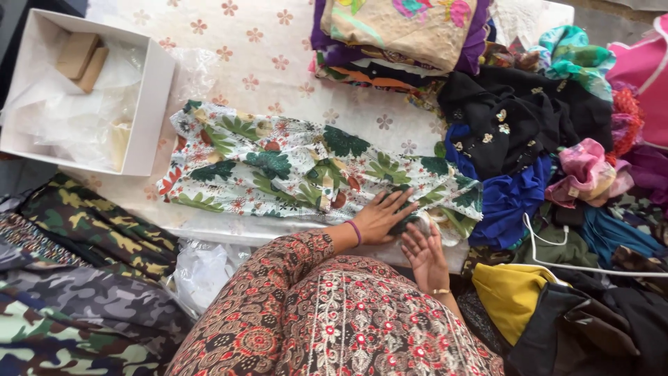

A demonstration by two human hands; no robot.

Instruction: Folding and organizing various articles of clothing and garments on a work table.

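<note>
The floral-print garment (306, 170) lies folded lengthwise across the counter (257, 63), in front of the person. The left hand (381, 217) presses flat on its right end with fingers spread, and the right hand (426, 252) rests open against the edge, gripping nothing. It looks light, thin and limp, likely to slump unless taken by its folded edges.

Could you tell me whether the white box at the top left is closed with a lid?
No, the white box is open, with clear plastic wrap and tan blocks visible inside it.
</note>
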